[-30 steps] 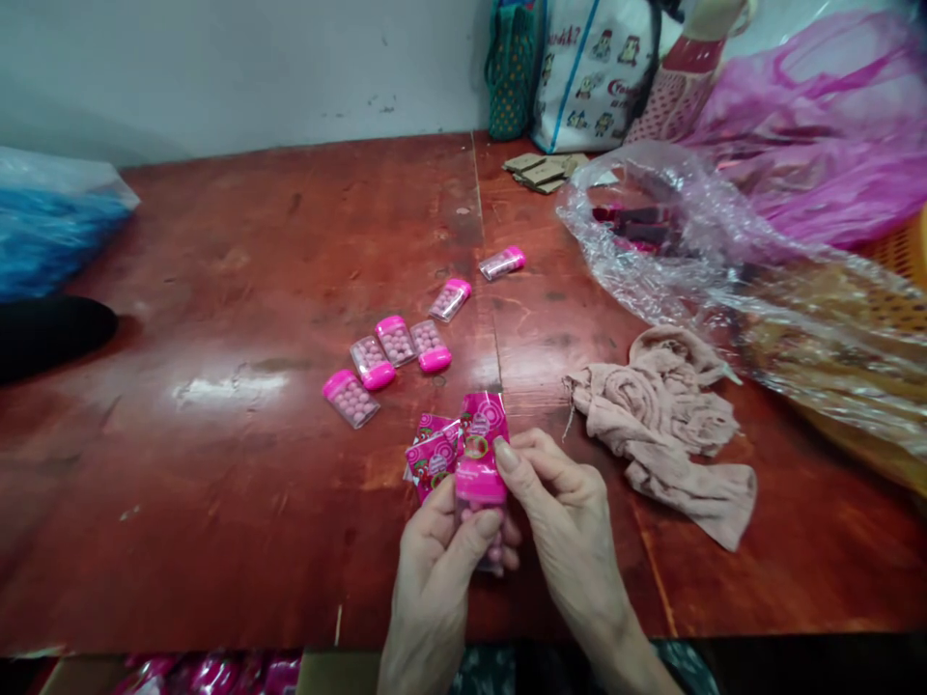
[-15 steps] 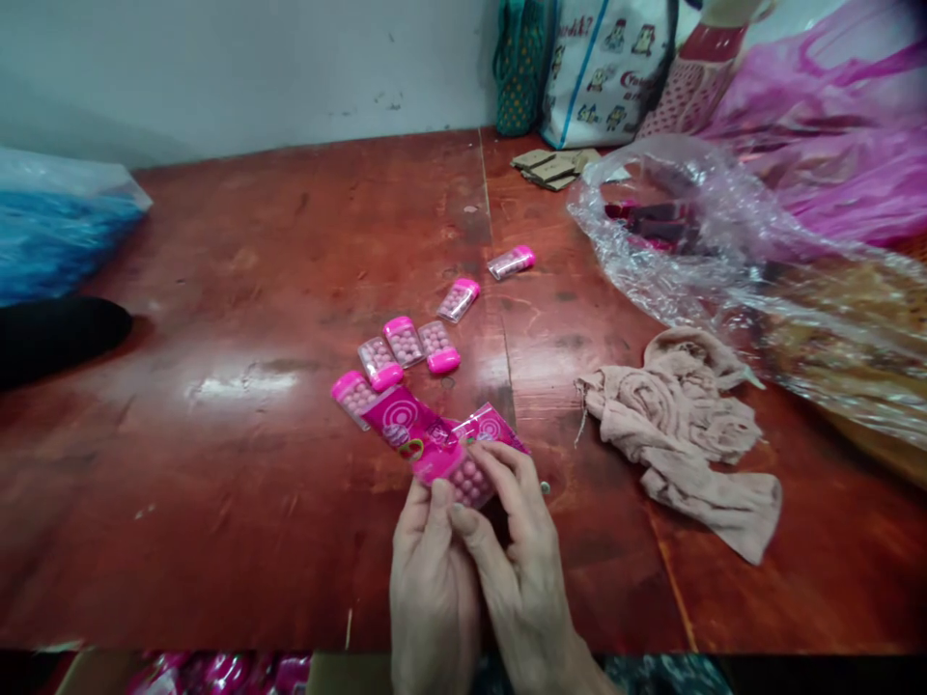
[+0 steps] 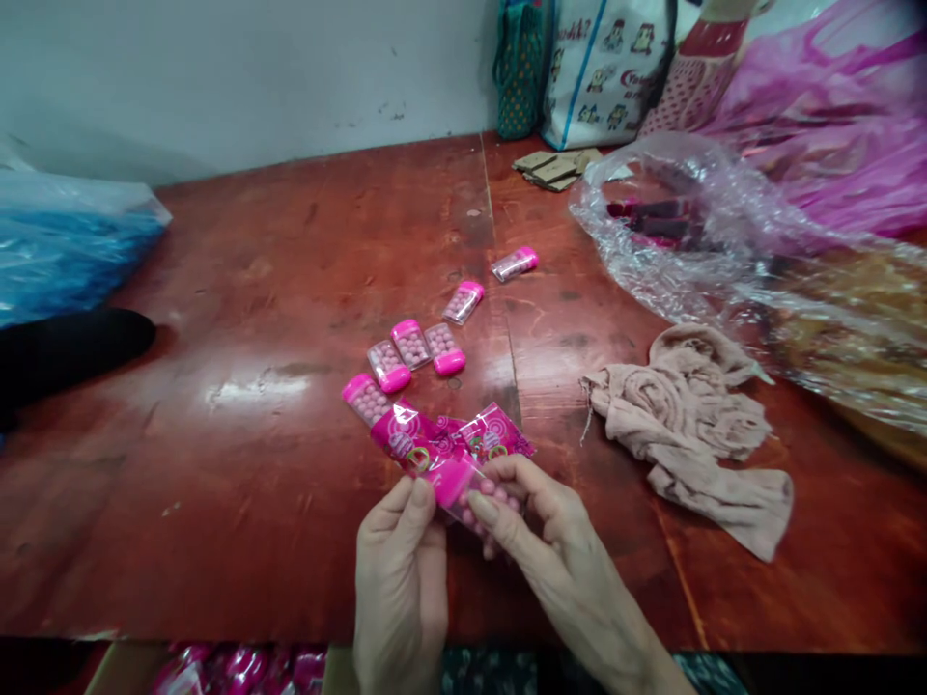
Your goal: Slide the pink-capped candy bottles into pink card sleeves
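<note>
Near the table's front edge, my right hand (image 3: pixel 561 536) grips a clear container of pink balls (image 3: pixel 474 497) by its clear body, thumb on top. My left hand (image 3: pixel 406 569) is pinched at the container's pink cap end; whether its fingertips hold the cap or something small is unclear. Just beyond lie shiny pink printed packets (image 3: pixel 496 434), partly behind the held container. Another ball-filled container (image 3: pixel 366 398) touches the left packet. Farther off lie several similar containers (image 3: pixel 410 344), reaching back and right to one (image 3: pixel 515 264) near the table seam.
A crumpled beige cloth (image 3: pixel 688 415) lies at right, beside clear plastic wrapping (image 3: pixel 652 280). Cardboard pieces (image 3: pixel 556 169) and a printed bag (image 3: pixel 608 72) stand at the back. A blue-filled plastic bag (image 3: pixel 72 241) and a dark object (image 3: pixel 79 347) are at left. Pink items (image 3: pixel 242 669) sit below the front edge.
My hands have moved apart, the left one leftward off the container's body. The held container has shifted slightly right, and its pink cap shows more. The view has shifted a little.
</note>
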Tool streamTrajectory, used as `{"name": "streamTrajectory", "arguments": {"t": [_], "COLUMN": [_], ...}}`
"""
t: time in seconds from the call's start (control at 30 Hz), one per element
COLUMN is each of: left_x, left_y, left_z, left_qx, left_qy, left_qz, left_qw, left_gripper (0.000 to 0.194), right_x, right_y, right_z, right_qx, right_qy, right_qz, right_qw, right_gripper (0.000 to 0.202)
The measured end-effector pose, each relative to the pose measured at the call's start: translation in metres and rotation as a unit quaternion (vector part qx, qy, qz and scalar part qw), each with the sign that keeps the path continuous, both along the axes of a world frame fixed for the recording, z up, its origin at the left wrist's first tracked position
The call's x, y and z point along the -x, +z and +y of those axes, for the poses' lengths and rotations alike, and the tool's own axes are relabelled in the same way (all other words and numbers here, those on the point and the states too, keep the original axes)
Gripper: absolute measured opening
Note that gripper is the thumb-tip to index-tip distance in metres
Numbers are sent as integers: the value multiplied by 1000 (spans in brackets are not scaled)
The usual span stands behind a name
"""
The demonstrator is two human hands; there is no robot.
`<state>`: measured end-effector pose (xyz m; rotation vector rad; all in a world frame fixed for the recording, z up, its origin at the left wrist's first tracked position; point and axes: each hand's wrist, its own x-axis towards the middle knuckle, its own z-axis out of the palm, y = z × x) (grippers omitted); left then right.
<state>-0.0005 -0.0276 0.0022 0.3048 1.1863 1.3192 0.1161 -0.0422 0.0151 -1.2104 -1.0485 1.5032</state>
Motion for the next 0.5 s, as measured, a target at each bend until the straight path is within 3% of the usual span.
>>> {"name": "streamTrajectory", "arguments": {"t": [0.13, 0.27, 0.4, 0.5], "left_x": [-2, -2, 0, 2], "left_y": [3, 9, 8, 6], "left_z": [-1, 0, 0, 0], "left_qx": [11, 31, 7, 13], "left_qy": [-18, -30, -37, -52], "left_qz": [-36, -88, -68, -40], "left_qw": [999, 995, 997, 998], "left_gripper": [10, 15, 23, 21], "right_x": [-3, 0, 7, 6], "right_y": [2, 3, 1, -2], "right_z": [-2, -4, -4, -1], "right_qx": [-81, -105, -127, -146], "right_qy": [-13, -11, -61, -48], "right_qz": [-96, -103, -111, -124], "right_qw": [992, 989, 984, 980], "right_gripper": [15, 23, 24, 21]}}
